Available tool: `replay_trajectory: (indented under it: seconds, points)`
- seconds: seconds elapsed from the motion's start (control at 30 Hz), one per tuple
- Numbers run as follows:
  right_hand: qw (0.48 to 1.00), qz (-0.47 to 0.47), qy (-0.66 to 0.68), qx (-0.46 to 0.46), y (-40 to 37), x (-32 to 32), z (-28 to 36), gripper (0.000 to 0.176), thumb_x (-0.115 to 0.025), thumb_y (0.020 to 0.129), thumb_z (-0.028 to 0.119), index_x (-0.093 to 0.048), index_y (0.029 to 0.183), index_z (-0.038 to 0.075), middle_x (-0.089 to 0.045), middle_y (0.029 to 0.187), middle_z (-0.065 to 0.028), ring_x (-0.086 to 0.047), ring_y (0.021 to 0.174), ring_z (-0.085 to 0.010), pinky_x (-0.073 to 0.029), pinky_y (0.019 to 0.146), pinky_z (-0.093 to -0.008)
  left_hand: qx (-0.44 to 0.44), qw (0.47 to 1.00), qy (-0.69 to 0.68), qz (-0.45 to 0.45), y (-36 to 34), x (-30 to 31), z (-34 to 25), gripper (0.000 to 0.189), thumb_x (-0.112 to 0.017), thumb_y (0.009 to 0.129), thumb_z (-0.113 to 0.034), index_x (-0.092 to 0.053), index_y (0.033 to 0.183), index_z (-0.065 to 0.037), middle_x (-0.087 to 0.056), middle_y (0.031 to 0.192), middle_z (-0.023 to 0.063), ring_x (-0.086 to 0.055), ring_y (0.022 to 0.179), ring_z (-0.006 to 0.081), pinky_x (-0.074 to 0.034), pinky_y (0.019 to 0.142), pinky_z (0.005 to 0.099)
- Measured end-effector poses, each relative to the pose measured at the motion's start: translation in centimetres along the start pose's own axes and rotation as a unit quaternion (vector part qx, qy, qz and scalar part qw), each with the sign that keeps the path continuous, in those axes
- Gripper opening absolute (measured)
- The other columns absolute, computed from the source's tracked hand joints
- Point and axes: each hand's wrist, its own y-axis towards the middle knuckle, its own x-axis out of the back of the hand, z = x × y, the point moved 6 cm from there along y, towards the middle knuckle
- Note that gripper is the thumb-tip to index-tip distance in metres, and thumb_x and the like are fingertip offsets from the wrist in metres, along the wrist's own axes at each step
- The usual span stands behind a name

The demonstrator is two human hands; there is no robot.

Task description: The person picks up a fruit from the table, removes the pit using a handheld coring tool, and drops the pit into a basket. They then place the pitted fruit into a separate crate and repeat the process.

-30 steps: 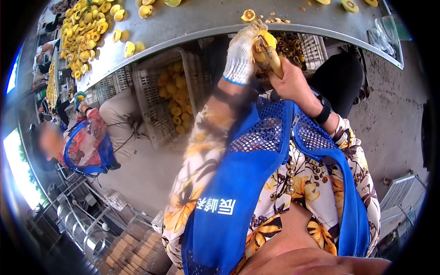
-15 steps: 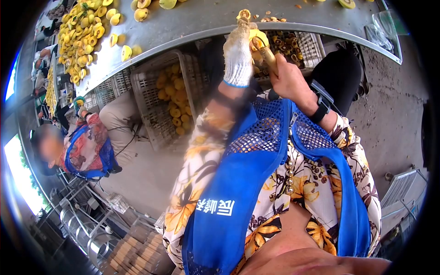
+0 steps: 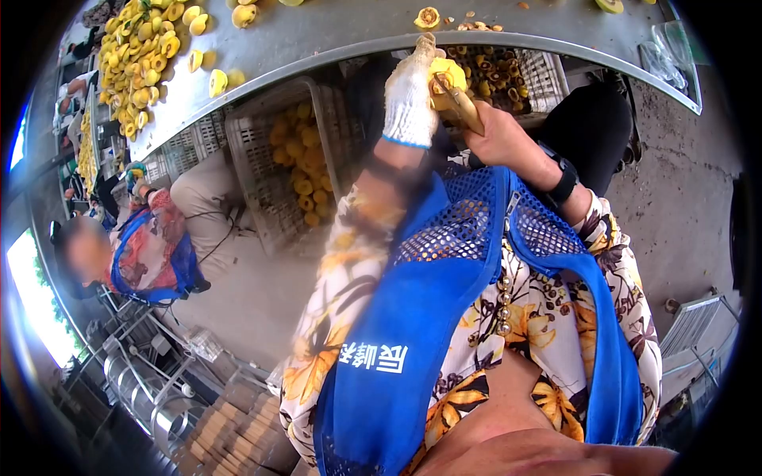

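My left hand (image 3: pixel 409 99), in a white knit glove, is closed around a yellow peach half (image 3: pixel 449 73) below the table edge. My bare right hand (image 3: pixel 506 136) grips the wooden handle of a pitting knife (image 3: pixel 468 115); its thin metal end reaches the cut face of the peach. Some of the tool is hidden by my fingers. Another peach half (image 3: pixel 427 17) lies cut side up on the metal table, just beyond my left fingertips. Beneath my hands, a white crate (image 3: pixel 548 83) holds cut pieces with dark centres.
The metal table (image 3: pixel 317 36) has a large heap of peach halves (image 3: pixel 147 59) at left and small scraps (image 3: pixel 479 26) near its edge. Left of my legs stands a crate (image 3: pixel 250 170) of yellow peaches. A co-worker (image 3: pixel 155 254) sits further left. Clear plastic (image 3: pixel 663 59) lies at right.
My left hand has drawn back from the table, leaving a peach half lying there. The peach half by the knife has tilted and shows more of its cut face.
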Motion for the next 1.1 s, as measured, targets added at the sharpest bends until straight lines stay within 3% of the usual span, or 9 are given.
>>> replay_trajectory:
  seconds: [0.17, 0.27, 0.3, 0.37, 0.53, 0.73, 0.8, 0.87, 1.1]
  points:
    - [0.999, 0.027, -0.016, 0.012, -0.2, 0.3, 0.4, 0.022, -0.053, 0.078, 0.014, -0.053, 0.088, -0.005, -0.06, 0.08, -0.0253, -0.061, 0.078, -0.0391, -0.047, 0.068, -0.0404, 0.069, 0.997, 0.021, 0.003, 0.8, 0.5, 0.6, 0.03, -0.063, 0.087, -0.027, -0.059, 0.087, 0.003, -0.061, 0.073, 0.0137, -0.061, 0.06, 0.0237, -0.052, 0.053, 0.0346]
    - [0.999, 0.043, -0.012, 0.016, -0.2, 0.3, 0.4, 0.021, -0.052, 0.077, 0.013, -0.054, 0.089, -0.004, -0.06, 0.081, -0.0247, -0.06, 0.079, -0.0384, -0.046, 0.069, -0.0403, -0.02, 0.99, 0.133, 0.041, 0.2, 0.4, -0.4, 0.027, -0.061, 0.085, -0.027, -0.06, 0.093, -0.001, -0.065, 0.08, 0.0137, -0.063, 0.068, 0.0254, -0.052, 0.063, 0.0316]
    - [0.999, 0.046, -0.014, 0.018, -0.3, 0.4, 0.6, 0.021, -0.052, 0.077, 0.012, -0.055, 0.09, -0.004, -0.06, 0.08, -0.0243, -0.06, 0.078, -0.0377, -0.046, 0.068, -0.0399, -0.201, 0.929, 0.302, 0.077, 0.3, 0.0, -1.9, 0.023, -0.063, 0.081, -0.024, -0.061, 0.091, -0.003, -0.065, 0.082, 0.012, -0.063, 0.071, 0.0256, -0.052, 0.064, 0.0321]
    - [0.998, 0.057, -0.001, 0.02, -0.4, 0.4, 0.5, 0.021, -0.052, 0.077, 0.012, -0.055, 0.092, -0.003, -0.06, 0.079, -0.0226, -0.06, 0.075, -0.0341, -0.046, 0.067, -0.0382, -0.511, 0.628, 0.573, 0.132, -0.9, -1.2, -2.4, 0.018, -0.066, 0.073, -0.018, -0.065, 0.088, -0.008, -0.066, 0.086, 0.0087, -0.064, 0.076, 0.0261, -0.052, 0.067, 0.033]
    - [0.989, 0.133, 0.058, -0.01, -0.7, 0.3, 0.7, 0.022, -0.051, 0.078, 0.01, -0.056, 0.094, -0.003, -0.059, 0.073, -0.0127, -0.057, 0.068, -0.0188, -0.046, 0.063, -0.0314, -0.532, 0.605, 0.565, 0.179, -1.0, -1.5, -1.8, 0.031, -0.065, 0.071, -0.017, -0.065, 0.1, -0.007, -0.067, 0.088, 0.0101, -0.065, 0.077, 0.0239, -0.053, 0.068, 0.0298]
    - [0.969, 0.181, 0.164, -0.04, -0.7, -0.5, -0.5, 0.015, -0.05, 0.079, 0.008, -0.057, 0.091, 0.001, -0.058, 0.069, -0.002, -0.052, 0.056, -0.009, -0.041, 0.051, -0.0212, -0.461, 0.721, 0.511, 0.085, -0.5, -1.0, -1.2, 0.023, -0.063, 0.083, -0.024, -0.065, 0.092, -0.003, -0.067, 0.082, 0.0087, -0.064, 0.071, 0.0208, -0.052, 0.065, 0.0283]
    - [0.942, 0.222, 0.245, -0.064, -0.3, -1.5, -1.8, 0.011, -0.051, 0.079, 0.006, -0.056, 0.088, 0.002, -0.055, 0.065, -0.0007, -0.048, 0.049, -0.0068, -0.036, 0.044, -0.0188, -0.338, 0.879, 0.332, 0.049, 0.7, -0.1, -0.1, 0.029, -0.059, 0.087, -0.03, -0.064, 0.088, -0.001, -0.066, 0.078, 0.0096, -0.063, 0.066, 0.0217, -0.052, 0.06, 0.0292]
    - [0.905, 0.257, 0.33, -0.08, -0.1, -2.4, -2.3, 0.009, -0.052, 0.079, 0.004, -0.055, 0.087, 0.003, -0.052, 0.061, 0.0005, -0.044, 0.043, -0.0055, -0.032, 0.037, -0.0177, -0.073, 0.993, 0.091, -0.023, 0.3, -0.4, 0.7, 0.047, -0.054, 0.089, -0.046, -0.061, 0.084, 0.001, -0.062, 0.069, 0.0111, -0.06, 0.057, 0.0232, -0.051, 0.05, 0.0308]
    - [0.799, 0.27, 0.537, -0.008, -0.3, 0.0, -1.1, 0.015, -0.056, 0.079, 0.002, -0.05, 0.093, 0.002, -0.041, 0.053, 0.0022, -0.035, 0.037, -0.0037, -0.026, 0.034, -0.0193, 0.044, 0.996, -0.064, -0.049, 1.7, 2.1, 0.2, 0.062, -0.035, 0.086, -0.067, -0.054, 0.091, -0.008, -0.062, 0.074, 0.0104, -0.059, 0.06, 0.0277, -0.042, 0.043, 0.0377]
